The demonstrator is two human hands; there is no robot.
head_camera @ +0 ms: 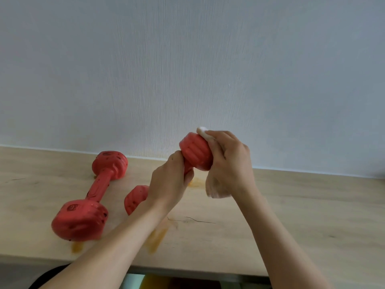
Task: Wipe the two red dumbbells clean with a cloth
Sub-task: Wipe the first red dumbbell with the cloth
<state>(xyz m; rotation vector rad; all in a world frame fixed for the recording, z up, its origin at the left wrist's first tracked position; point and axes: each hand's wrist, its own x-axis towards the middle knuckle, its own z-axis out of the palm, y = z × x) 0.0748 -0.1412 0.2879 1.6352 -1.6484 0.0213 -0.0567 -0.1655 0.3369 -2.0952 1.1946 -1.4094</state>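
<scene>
My left hand (pixel 168 182) grips the handle of a red dumbbell (pixel 194 152), holding it tilted with its far head raised off the table; its near head shows by my wrist, speckled dark. My right hand (pixel 229 157) holds a white cloth (pixel 216 189) and presses it round the raised head, with a bit of cloth poking out above my fingers. A second red dumbbell (pixel 93 192) lies on the light wooden table (pixel 291 215) to the left, dotted with dark spots.
Orange-brown smears (pixel 156 238) mark the tabletop near its front edge and under the lifted dumbbell. A pale textured wall (pixel 187 69) rises right behind the table. Below the table edge some coloured items show dimly.
</scene>
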